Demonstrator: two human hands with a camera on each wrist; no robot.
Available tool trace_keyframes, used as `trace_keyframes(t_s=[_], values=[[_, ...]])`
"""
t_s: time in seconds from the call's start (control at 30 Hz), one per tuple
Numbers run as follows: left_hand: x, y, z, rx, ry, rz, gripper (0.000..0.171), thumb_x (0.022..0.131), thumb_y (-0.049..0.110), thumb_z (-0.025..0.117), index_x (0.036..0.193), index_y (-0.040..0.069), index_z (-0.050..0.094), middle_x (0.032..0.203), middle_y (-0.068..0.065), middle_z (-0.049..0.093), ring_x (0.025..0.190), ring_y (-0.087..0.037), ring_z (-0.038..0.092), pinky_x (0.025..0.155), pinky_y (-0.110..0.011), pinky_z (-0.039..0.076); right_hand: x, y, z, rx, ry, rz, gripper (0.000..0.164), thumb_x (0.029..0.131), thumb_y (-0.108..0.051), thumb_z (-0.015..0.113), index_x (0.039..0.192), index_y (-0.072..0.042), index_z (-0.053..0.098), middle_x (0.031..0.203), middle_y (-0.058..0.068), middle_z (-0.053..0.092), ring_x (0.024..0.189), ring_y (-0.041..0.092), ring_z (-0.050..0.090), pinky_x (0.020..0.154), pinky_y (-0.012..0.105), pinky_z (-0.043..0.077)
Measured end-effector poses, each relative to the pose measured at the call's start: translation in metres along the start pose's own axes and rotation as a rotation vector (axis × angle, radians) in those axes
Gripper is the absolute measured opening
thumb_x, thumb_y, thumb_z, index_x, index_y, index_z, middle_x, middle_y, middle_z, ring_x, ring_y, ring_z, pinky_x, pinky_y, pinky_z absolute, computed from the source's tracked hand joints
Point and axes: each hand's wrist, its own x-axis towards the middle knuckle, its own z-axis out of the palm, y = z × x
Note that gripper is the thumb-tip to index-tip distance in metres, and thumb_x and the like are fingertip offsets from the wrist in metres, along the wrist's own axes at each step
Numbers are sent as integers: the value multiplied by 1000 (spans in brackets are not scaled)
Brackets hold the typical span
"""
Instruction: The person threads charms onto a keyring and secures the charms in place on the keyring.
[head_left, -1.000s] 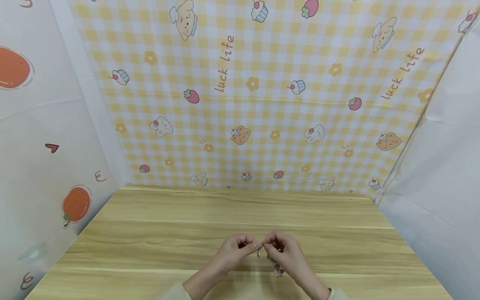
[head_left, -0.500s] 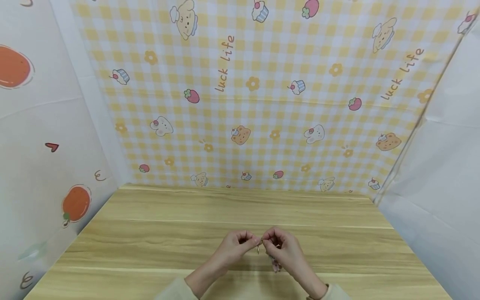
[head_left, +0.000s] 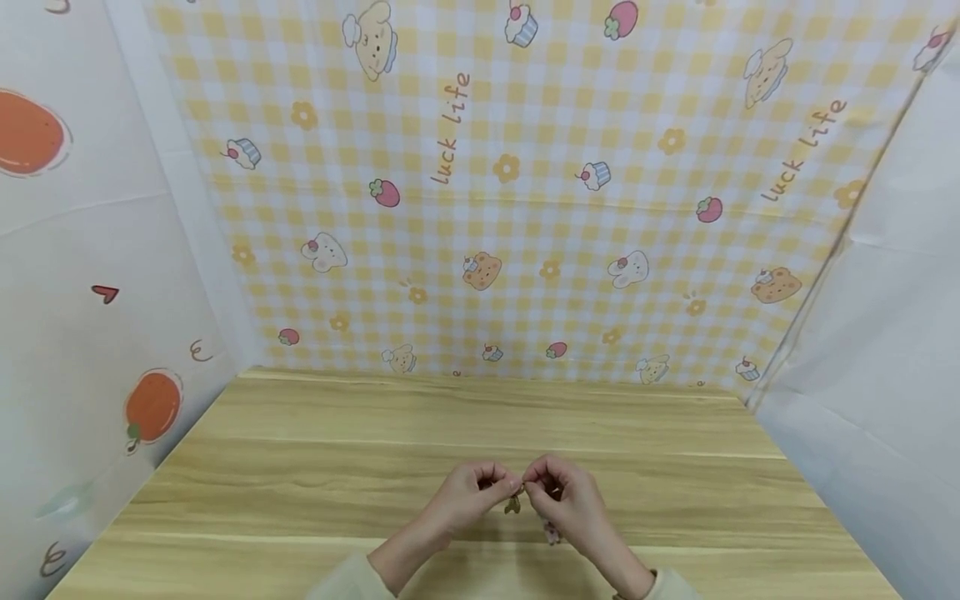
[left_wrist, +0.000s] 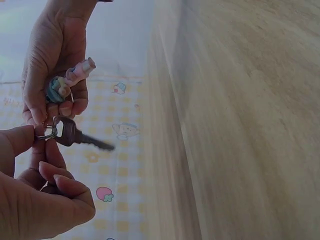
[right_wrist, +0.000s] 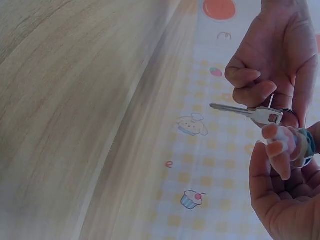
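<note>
Thumb and forefinger of my left hand (head_left: 469,495) pinch a metal key ring (left_wrist: 46,133). A key (left_wrist: 84,138) hangs from that ring, its blade pointing away from the hands. Close beside it, my right hand (head_left: 567,502) pinches the keychain at the ring's other side; its fingertips nearly meet the left ones. The keychain's pink and teal figurine charm (right_wrist: 290,145) dangles below the right fingers, against the palm side. In the head view the key (head_left: 513,505) shows small and brassy between the hands. Fingertips hide the exact joint between ring and keychain.
Both hands are above a wooden table (head_left: 360,433). Behind it hangs a yellow checked cloth (head_left: 420,242) with cartoon prints. White sheets (head_left: 862,358) close off the sides.
Both hands have risen slightly from the earliest frame and stay close together. The hanging key has turned, from a thin edge to its broader face in the head view.
</note>
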Motion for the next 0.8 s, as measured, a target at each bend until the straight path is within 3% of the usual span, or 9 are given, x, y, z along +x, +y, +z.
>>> trace_keyframes(t_s=[0.17,0.4,0.6,0.8], values=[[0,-1,1,-43,23,-16,30,92,25,61,93,-5,62,83,0,59,76,-14,47,66,-23,37,0,2,0,-13,15,-13,5,85,3,61,87,-2,62,69,4,56,50,-1,43,40,16,37],[1,-2,1,-31,14,-11,30,91,25,62,93,-5,62,87,2,62,83,-16,53,75,-29,41,0,-2,0,-25,15,62,7,85,4,61,84,-3,62,68,2,54,49,0,44,40,16,38],[0,0,2,-6,9,1,28,92,24,61,92,-4,62,84,1,59,77,-14,49,68,-23,40,-1,-2,0,-35,13,-4,6,84,3,62,86,-2,62,70,2,57,53,-1,44,44,17,39],[1,-1,4,-52,34,-11,31,91,24,62,91,-7,61,80,1,56,73,-13,45,64,-21,37,0,-3,0,-38,27,23,7,84,4,61,85,-3,62,68,2,55,51,0,43,42,16,37]])
